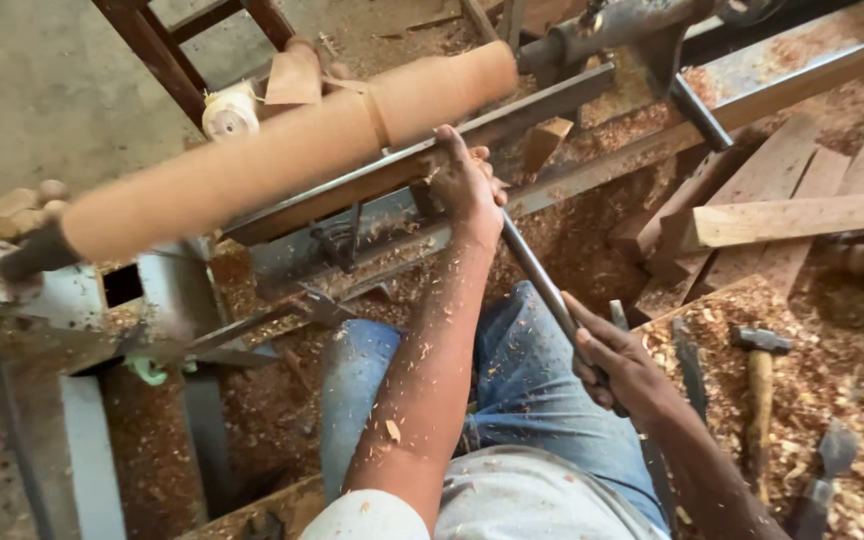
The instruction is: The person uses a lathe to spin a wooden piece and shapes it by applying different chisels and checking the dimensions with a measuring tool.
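Sawdust and curled shavings cover nearly everything in the head view: the floor, the timber planks [792, 215] stacked at the right, and the jeans of the person seated at a wood lathe [12, 285]. Across the upper left lies the wooden workpiece [282, 150], a long pale cylinder mounted between the lathe's ends, its long axis running from lower left up to upper right, with a narrow raised band [377, 110] round it nearer the right end. Just below and parallel to it runs the metal tool rest [352, 185]. The left hand [467, 190] is clenched over the front part of a long steel chisel [542, 280], pressing it down on the rest, so the workpiece sits just above and beyond that hand's fingers; the cutting tip is hidden behind the hand, and whether it touches the wood cannot be told. The chisel's shaft slants back down to the right, crossing the workpiece's axis, to the right hand [617, 365], which is closed round the handle end near the person's knee and well apart from the wood. The left hand is much the nearer to the workpiece. A hammer [760, 385] and other chisels [692, 370] lie in the shavings just right of the right hand, clear of the tool's line.
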